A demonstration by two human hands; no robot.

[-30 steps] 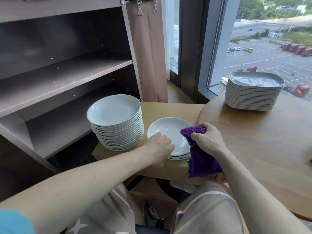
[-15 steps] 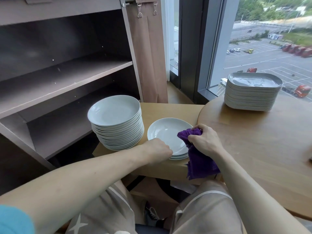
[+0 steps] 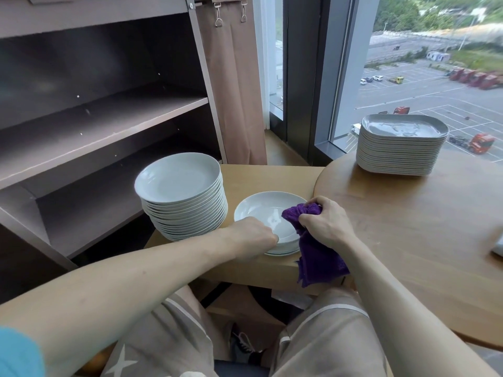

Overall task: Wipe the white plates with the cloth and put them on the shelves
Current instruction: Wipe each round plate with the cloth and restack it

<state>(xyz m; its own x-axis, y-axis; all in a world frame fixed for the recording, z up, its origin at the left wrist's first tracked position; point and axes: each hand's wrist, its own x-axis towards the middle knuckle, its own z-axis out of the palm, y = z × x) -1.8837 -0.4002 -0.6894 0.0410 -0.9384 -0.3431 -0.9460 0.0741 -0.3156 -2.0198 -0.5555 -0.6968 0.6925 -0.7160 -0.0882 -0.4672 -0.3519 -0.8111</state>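
Note:
A short stack of round white plates (image 3: 261, 213) lies on the small wooden table (image 3: 272, 178) in front of me. My left hand (image 3: 251, 235) grips the near left rim of the top plate. My right hand (image 3: 324, 227) holds a bunched purple cloth (image 3: 315, 257), whose upper end rests on the plate's right side while the rest hangs over the table edge. A tall stack of round white plates (image 3: 182, 194) stands just to the left. The brown shelves (image 3: 103, 123) on the left hold nothing.
A stack of square white plates (image 3: 400, 145) stands at the far side of the round wooden table (image 3: 422, 227) on the right. A brown curtain (image 3: 234, 85) and a tall window lie behind. My knees are below the tables.
My left hand slid from the plate's left side onto its near rim and closed there. My right hand carried the cloth a little to the left over the plate.

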